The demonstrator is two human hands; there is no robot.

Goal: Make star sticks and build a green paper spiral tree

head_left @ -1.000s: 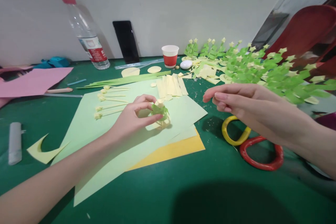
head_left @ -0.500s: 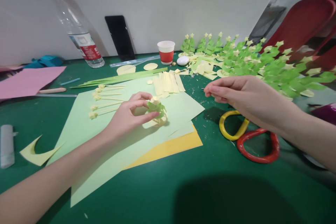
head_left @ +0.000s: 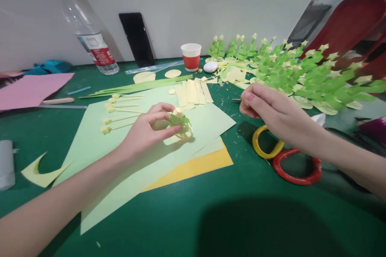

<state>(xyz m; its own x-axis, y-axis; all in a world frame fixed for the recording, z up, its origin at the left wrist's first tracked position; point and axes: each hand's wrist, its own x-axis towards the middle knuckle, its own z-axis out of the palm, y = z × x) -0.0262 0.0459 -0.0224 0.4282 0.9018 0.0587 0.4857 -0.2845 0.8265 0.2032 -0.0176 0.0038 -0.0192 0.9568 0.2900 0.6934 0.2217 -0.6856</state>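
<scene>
My left hand (head_left: 153, 126) pinches a small paper flower (head_left: 177, 118) by its green leaves, between thumb and fingers. The flower has a pale yellow top and a round yellow base over the light green sheet (head_left: 120, 168). To the right, my right hand (head_left: 265, 102) is closed around a thin, dark pointed tool, its tip (head_left: 236, 100) sticking out leftward; the rest is hidden in my fist. Below that hand lie scissors with a yellow handle loop (head_left: 257, 144) and a red one (head_left: 297, 182). Several yellow-headed paper stems (head_left: 120, 120) rest left of my left hand.
Many finished paper flowers (head_left: 301, 68) stand at the right back. Behind the sheet are yellow paper strips (head_left: 193, 93), a red paper cup (head_left: 191, 62), a phone (head_left: 137, 40) and a water bottle (head_left: 96, 46). A yellow sheet (head_left: 193, 170) lies partly under the green one.
My right hand has shifted slightly right and curled tighter, with more of the pointed tool's tip showing. My left hand keeps the same hold on the paper flower.
</scene>
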